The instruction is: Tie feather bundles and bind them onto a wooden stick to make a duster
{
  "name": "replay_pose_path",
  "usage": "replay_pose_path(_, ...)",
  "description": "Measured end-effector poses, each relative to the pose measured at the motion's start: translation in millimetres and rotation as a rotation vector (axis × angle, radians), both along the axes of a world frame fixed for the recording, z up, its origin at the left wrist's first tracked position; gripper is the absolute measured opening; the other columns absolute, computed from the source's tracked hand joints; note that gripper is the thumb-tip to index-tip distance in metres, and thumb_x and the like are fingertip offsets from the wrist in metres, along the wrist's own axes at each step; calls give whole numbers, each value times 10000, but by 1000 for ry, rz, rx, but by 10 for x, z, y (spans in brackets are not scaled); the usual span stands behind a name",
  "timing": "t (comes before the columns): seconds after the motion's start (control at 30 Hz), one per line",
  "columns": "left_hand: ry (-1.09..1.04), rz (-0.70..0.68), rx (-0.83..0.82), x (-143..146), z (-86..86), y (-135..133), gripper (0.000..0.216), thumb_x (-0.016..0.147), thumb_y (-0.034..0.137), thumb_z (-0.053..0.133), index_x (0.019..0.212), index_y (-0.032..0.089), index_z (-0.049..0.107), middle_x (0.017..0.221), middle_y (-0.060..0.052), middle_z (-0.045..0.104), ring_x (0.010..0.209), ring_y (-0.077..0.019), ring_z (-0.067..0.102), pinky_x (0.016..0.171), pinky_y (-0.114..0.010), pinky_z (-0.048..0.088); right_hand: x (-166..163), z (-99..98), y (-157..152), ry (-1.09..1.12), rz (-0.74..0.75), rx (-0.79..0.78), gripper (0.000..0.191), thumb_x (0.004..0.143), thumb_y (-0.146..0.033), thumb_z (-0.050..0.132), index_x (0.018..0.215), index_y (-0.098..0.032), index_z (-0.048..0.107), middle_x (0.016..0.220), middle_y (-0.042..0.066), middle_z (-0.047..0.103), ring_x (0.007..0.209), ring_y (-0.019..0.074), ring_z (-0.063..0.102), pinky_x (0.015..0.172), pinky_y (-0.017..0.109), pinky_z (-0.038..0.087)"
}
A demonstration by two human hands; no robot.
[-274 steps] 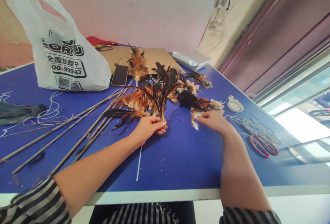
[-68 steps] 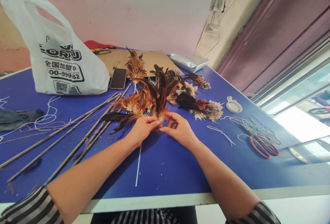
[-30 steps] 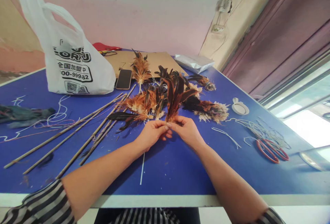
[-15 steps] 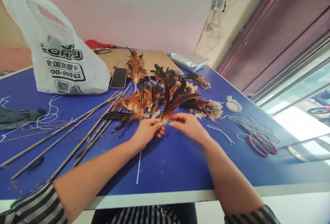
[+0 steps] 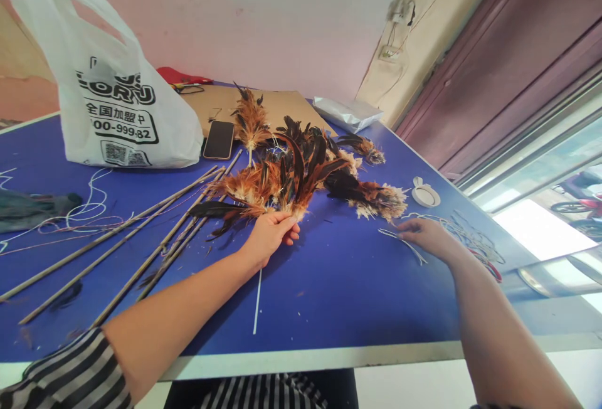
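My left hand [image 5: 273, 233] pinches a bunch of brown and black feathers [image 5: 305, 189] by its pale base, with the long tips fanning upward. My right hand [image 5: 426, 238] is low over the table at the right, its fingers stretched out beside a few short lengths of white string [image 5: 408, 247]. Whether the fingertips touch the string I cannot tell. A loose pile of orange-brown and black feathers [image 5: 249, 186] lies just beyond my left hand, and another feather clump [image 5: 376, 199] rests between the pile and my right hand.
Thin sticks [image 5: 141, 239] lie at the left by tangled thread [image 5: 89, 205]. A white plastic bag [image 5: 126, 108], a phone [image 5: 219, 140] and cardboard [image 5: 282, 105] stand farther back. At the right are a small white dish [image 5: 426, 194], string coils [image 5: 475, 236] and partly hidden red-handled scissors [image 5: 493, 269].
My right hand has left the feather base and moved right to the short white strings, partly covering the scissors. My left hand still grips the feathers in nearly the same spot.
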State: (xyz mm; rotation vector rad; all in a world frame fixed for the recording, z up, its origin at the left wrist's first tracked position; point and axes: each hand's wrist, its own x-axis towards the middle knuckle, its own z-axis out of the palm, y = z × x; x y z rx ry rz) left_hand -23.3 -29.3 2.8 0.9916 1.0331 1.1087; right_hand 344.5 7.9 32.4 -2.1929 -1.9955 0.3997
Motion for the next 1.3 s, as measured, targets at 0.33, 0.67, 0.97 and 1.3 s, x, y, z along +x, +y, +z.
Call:
replay_pose_path(0.33,-39,0,-11,-20,13,-4,201,700,290,616,622,106,596,578,-8,569,509,-69,529,448,-170,399,171,156,-223,718,-174,184,321,641,-423,646,823,-160,618,600,6,559,490,98,453,432,213,334)
replay_pose_path(0.67,-109,-1,-39,-34,90,3,149,715,240,615,741,96,639,734,-69,665,511,-62,547,425,-156,394,-1136,577,-358,479,302,-16,228,724,-382,571,761,-159,604,630,26,609,508,111,524,461,215,388)
replay_pose_path(0.97,-103,2,-57,-105,188,16,158,741,197,607,821,79,674,756,-95,690,486,-67,575,448,-160,444,-2128,254,-159,-61,565,204,129,733,-186,513,678,-191,629,650,24,625,570,129,520,507,228,289)
replay_pose_path(1.3,-109,-121,-118,-56,100,0,166,694,225,680,762,74,674,656,-78,680,557,-113,634,523,-180,496,-2167,42,-289,39,670,410,134,799,-236,514,731,-179,613,706,28,601,637,132,517,596,230,340)
